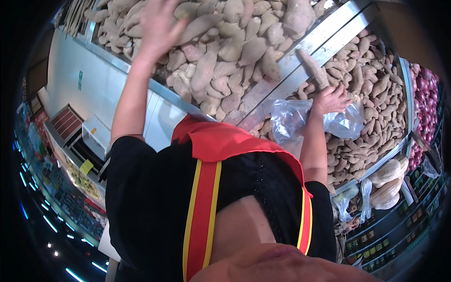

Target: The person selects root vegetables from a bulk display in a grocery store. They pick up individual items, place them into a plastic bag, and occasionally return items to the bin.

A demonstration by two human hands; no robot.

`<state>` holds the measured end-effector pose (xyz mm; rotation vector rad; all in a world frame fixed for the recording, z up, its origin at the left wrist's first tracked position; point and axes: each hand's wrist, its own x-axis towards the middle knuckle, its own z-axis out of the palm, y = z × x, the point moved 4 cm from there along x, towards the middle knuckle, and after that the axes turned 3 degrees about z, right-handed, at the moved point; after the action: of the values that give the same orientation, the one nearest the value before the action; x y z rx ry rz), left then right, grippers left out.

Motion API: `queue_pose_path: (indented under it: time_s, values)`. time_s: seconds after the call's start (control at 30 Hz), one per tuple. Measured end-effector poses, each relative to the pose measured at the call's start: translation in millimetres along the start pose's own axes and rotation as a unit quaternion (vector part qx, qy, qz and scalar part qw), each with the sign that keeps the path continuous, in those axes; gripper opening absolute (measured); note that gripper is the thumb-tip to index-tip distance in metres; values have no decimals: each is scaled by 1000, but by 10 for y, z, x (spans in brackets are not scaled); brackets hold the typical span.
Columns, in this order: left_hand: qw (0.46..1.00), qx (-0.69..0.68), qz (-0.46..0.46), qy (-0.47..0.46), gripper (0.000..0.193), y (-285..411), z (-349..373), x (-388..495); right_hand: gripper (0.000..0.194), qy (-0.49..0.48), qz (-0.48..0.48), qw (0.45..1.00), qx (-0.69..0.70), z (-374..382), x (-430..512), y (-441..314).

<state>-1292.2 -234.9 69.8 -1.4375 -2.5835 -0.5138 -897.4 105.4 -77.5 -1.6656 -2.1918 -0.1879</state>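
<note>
My left hand (160,26), blurred, is over a heap of large, pale, dusty sweet potatoes (229,46), its fingers apart and nothing seen in it. My right hand (333,98) is closed on a clear plastic bag (290,118), which spreads out on both sides of the wrist above a bin of smaller sweet potatoes (378,116). One long sweet potato (312,67) reaches from the metal divider (292,70) to the thumb side of this hand. Whether the fingers also grip it cannot be told.
A metal rim (169,95) edges the bins on my side. Red onions (424,102) lie beyond the right bin, with large pale gourds (389,183) and a hanging plastic bag (366,199) lower down. Thin brown sticks or roots (75,17) are at the upper left.
</note>
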Motion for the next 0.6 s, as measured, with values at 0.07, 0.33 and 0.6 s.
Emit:
queue_pose_path:
  time_s: [0.07, 0.33, 0.6]
  values:
    - [995, 20, 28, -93, 67, 390, 47, 14, 42, -5, -6, 1000, 15, -9, -2, -6]
    - [983, 75, -100, -137, 83, 553, 749, -173, 42, -4, -2, 1000, -30, 148, -1, 121]
    - [995, -33, -98, 4, 76, 236, 428, -180, 45, 15, -15, 998, -58, 131, -12, 125]
